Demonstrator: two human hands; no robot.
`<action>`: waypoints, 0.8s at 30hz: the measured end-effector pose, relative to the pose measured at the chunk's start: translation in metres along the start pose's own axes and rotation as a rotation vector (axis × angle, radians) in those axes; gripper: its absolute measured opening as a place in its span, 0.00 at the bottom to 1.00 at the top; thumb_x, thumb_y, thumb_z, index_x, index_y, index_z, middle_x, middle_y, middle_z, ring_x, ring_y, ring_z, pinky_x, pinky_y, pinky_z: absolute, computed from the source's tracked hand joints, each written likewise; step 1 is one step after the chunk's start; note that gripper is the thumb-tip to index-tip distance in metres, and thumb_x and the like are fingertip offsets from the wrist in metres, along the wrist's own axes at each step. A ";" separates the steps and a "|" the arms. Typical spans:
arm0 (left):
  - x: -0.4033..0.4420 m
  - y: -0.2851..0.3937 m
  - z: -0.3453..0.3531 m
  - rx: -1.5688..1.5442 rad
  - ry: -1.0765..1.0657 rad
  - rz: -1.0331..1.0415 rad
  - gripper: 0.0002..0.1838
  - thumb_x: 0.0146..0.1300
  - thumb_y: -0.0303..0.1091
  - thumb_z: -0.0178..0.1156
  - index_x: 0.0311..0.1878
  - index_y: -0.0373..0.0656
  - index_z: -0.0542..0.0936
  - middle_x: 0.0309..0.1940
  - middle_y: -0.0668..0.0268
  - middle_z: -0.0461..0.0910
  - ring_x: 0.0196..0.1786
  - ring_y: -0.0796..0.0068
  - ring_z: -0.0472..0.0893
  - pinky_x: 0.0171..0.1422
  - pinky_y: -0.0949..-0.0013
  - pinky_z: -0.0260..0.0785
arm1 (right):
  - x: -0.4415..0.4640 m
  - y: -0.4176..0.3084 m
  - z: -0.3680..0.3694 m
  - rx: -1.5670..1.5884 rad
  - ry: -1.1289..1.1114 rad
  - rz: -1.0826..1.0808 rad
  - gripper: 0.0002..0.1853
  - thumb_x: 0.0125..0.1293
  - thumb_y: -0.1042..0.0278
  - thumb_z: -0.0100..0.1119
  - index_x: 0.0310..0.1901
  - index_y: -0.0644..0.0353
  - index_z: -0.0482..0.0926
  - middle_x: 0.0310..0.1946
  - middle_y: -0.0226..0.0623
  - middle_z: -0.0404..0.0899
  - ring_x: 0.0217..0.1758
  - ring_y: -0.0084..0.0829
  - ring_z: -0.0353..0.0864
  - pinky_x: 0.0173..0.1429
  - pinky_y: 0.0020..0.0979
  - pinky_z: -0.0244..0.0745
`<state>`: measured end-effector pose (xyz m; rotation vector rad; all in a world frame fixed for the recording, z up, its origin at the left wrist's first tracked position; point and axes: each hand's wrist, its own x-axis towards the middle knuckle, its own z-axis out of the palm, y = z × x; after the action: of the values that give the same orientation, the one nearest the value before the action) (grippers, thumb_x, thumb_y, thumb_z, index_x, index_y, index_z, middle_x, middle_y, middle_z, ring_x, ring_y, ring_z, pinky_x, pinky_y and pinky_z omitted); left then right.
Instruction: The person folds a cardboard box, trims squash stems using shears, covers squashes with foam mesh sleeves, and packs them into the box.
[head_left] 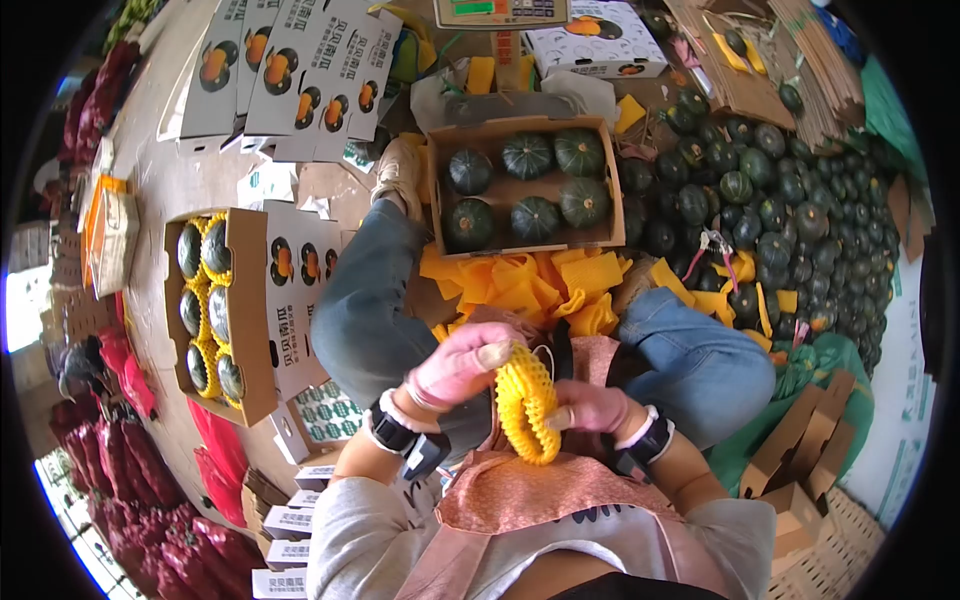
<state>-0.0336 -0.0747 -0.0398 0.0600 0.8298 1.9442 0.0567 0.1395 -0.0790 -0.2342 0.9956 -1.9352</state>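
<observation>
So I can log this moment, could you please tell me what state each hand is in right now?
Left hand: closed, gripping the upper end of the yellow foam net sleeve.
Right hand: closed, gripping the same sleeve lower down.

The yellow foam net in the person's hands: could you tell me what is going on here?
The seated person holds the yellow foam net between left hand and right hand, with no pumpkin visible inside. Ahead, an open box holds six dark green pumpkins without nets. A second box, to the left, holds six pumpkins with yellow netting.
</observation>
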 end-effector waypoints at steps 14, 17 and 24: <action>0.145 0.053 -0.201 1.639 0.567 -0.058 0.10 0.62 0.35 0.54 0.40 0.40 0.78 0.34 0.49 0.79 0.40 0.47 0.77 0.46 0.57 0.69 | 0.200 -0.023 -0.172 -0.002 0.848 0.206 0.20 0.67 0.59 0.47 0.56 0.60 0.72 0.41 0.39 0.80 0.47 0.32 0.78 0.53 0.33 0.72; 0.147 0.046 -0.217 1.738 0.397 0.055 0.09 0.64 0.33 0.52 0.40 0.39 0.77 0.31 0.58 0.77 0.40 0.58 0.74 0.48 0.65 0.67 | 0.198 -0.004 -0.193 -0.660 0.579 -0.064 0.24 0.54 0.70 0.58 0.55 0.60 0.69 0.44 0.42 0.79 0.45 0.38 0.79 0.50 0.32 0.75; 0.141 0.057 -0.180 1.331 0.240 0.248 0.07 0.72 0.31 0.46 0.45 0.39 0.70 0.29 0.70 0.68 0.38 0.78 0.67 0.45 0.75 0.64 | 0.151 -0.069 -0.136 -0.443 1.062 0.059 0.14 0.69 0.55 0.49 0.49 0.55 0.71 0.38 0.45 0.78 0.34 0.44 0.78 0.33 0.42 0.74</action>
<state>-0.2178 -0.0721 -0.1864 0.7442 2.2159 1.2840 -0.1433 0.1107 -0.1523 0.6487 2.0771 -1.7179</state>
